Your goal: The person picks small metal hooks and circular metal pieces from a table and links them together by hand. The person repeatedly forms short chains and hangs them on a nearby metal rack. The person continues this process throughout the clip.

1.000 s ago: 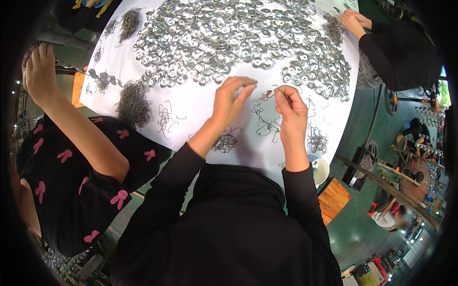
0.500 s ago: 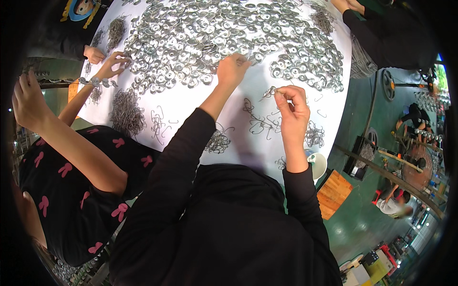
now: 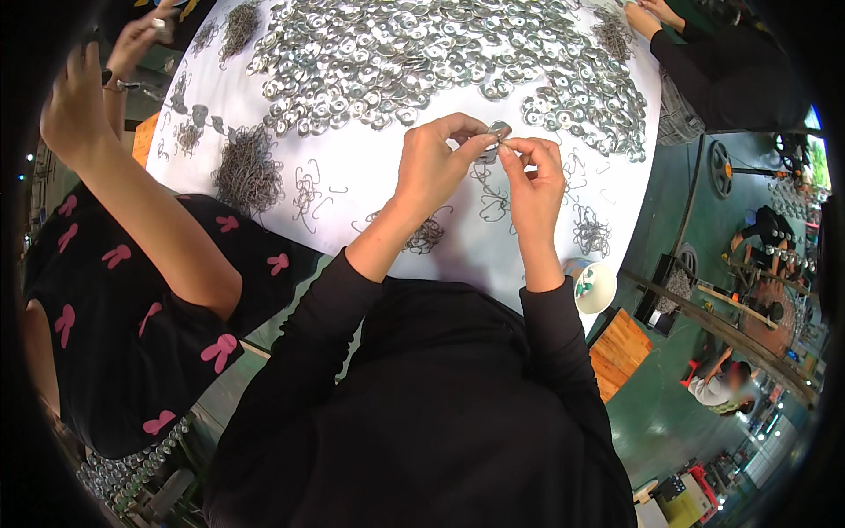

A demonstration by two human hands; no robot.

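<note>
My left hand pinches a shiny round metal disc between thumb and fingers, above the white tabletop. Against the disc's near right side my right hand is closed in a pinch. Its fingertips hold a small piece that looks like a bent wire hook, mostly hidden by the fingers. Loose wire hooks lie beneath and between my hands. A small tangle of hooks sits by my left wrist, another bunch right of my right wrist. Beyond my hands spreads a broad heap of metal discs.
A dense hook pile lies to the left. A white cup with small green-and-white bits stands at the table's near right edge, above a wooden stool top. A co-worker's arm lifts linked discs at left; another person's hands are at far right.
My left hand has come back from the disc heap with a disc and met my right hand. The left co-worker's hands have risen from the table area, with linked discs hanging below.
</note>
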